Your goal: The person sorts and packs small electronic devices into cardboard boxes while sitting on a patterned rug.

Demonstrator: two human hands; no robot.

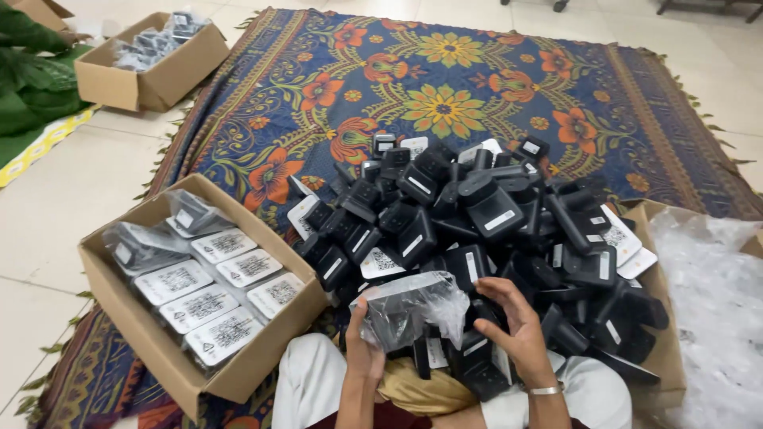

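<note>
1. Head view, lower centre of the frame: I hold a black device in a clear plastic bag [409, 306] between both hands, just above my lap.
2. My left hand [362, 349] grips the bag's lower left edge, its fingers closed on the film from behind. My right hand [517, 326] has its fingers half spread, the tips curled against the bag's right side.
3. Handling, as I judge it: the film is thin, crinkled and likely slippery; the device inside looks rigid and light. A grip on the hard body through the film seems safer than on the loose plastic alone.
4. Just above the bag, centre frame: a heap of unbagged black devices [477, 230], some with white labels, lying on a patterned rug [445, 87].
5. Left of frame: an open cardboard box [151, 334] with bagged units laid in rows, labels up.
6. Right edge: a mass of clear plastic wrap [715, 310].
7. Upper left: a second box [147, 75], beside a person's green sleeve [28, 36].
</note>
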